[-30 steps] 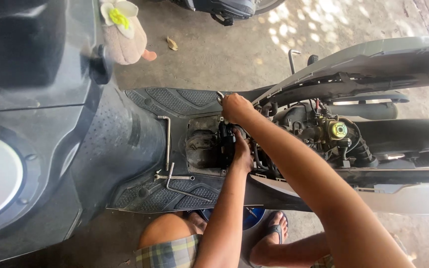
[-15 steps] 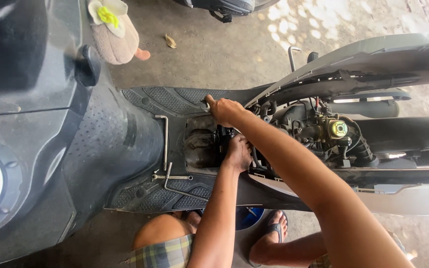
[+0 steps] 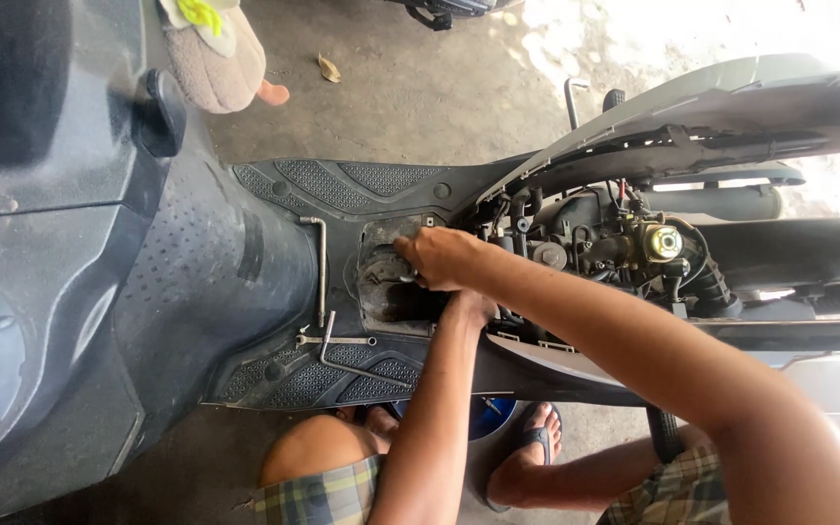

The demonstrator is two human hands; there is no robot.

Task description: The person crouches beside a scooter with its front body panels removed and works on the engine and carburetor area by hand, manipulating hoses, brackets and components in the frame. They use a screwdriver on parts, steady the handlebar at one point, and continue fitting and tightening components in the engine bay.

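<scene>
In the middle of the frame, the right hand [image 3: 439, 258] reaches into the open compartment [image 3: 391, 282] in the scooter floorboard [image 3: 342, 180]. Its fingers are curled together around something small and dark at the edge of the opening; it is perhaps a cap or a tool handle, but the view is too poor to say. The left hand [image 3: 473, 306] is just below the right one, at the lower right edge of the same opening. Its fingers are hidden under the right wrist, so I cannot tell if they are spread or pressed together.

To the left of the opening, a bent metal wrench [image 3: 320, 267] lies on the floorboard, and two more thin metal tools [image 3: 337, 345] lie crossed below it. To the right, the exposed engine parts [image 3: 624, 243] sit under the raised seat [image 3: 731, 107]. At the bottom, a foot in a sandal [image 3: 537, 442] rests on the concrete floor [image 3: 410, 87].
</scene>
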